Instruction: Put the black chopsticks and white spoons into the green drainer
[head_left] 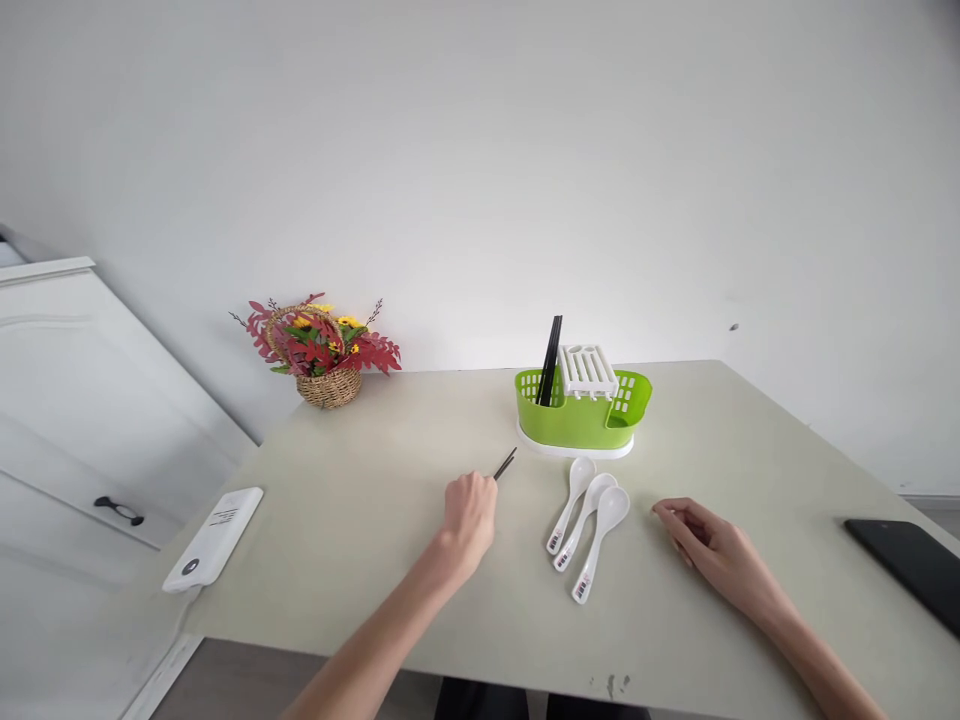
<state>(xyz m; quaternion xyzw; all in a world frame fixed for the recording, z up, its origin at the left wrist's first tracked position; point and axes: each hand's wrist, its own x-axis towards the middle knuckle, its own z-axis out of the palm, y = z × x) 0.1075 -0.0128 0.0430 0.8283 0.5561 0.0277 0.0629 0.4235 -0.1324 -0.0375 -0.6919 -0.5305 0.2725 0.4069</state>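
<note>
Closed around a pair of dark chopsticks (505, 464), my left hand (470, 512) is low over the table; only the chopstick tips show beyond the fist. To its right lie three white spoons (602, 535), side by side with their bowls toward the back. My right hand (697, 540) rests on the table right of the spoons, fingers loosely curled, holding nothing that I can see. Behind the spoons stands a green utensil holder (577, 424) with a white slotted top (588, 369). Black chopsticks (550, 362) lean upright in its left compartment.
A wicker basket (330, 388) of red and yellow flowers stands at the back left. A white power bank (214, 540) with a cable lies at the left edge, a black phone (907, 565) at the right. The wall runs behind the table; a white cabinet (82, 480) is at left.
</note>
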